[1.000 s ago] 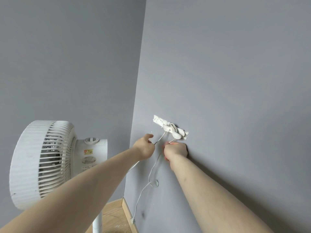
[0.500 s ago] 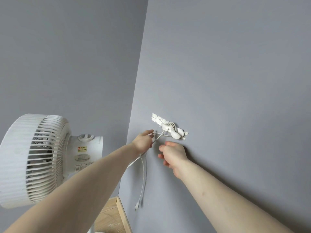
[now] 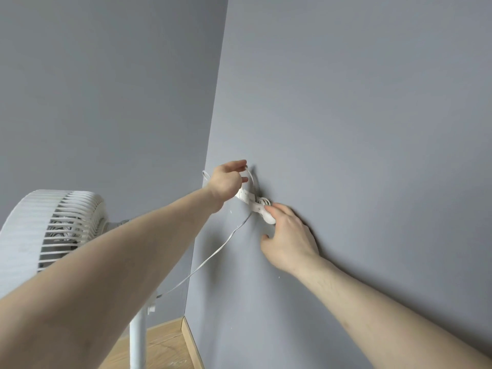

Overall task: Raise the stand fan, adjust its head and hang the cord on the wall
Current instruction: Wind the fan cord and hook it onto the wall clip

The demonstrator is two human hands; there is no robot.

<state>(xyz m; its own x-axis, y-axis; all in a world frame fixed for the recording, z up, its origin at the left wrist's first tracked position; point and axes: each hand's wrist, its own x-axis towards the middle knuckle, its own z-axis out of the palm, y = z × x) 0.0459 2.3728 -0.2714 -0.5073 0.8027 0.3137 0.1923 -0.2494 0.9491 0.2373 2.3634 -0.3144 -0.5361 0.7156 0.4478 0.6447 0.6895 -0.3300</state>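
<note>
A white stand fan [image 3: 50,230] stands at the left on a white pole [image 3: 138,339], its head partly behind my left forearm. Its thin white cord [image 3: 226,241] runs up to a white hook strip [image 3: 253,205] on the grey wall [image 3: 359,129]. My left hand [image 3: 227,182] pinches a loop of the cord just above the strip's left end. My right hand [image 3: 287,235] rests against the wall, fingertips touching the wound cord at the strip's right end, fingers spread.
Two grey walls meet in a corner just left of the hook strip. A wooden floor [image 3: 159,347] and a wooden skirting board [image 3: 193,342] show at the bottom, beside the fan pole.
My left hand has lifted the cord loop from below the strip to above it. The hanging cord end is pulled up and taut. My right hand moved up to touch the strip.
</note>
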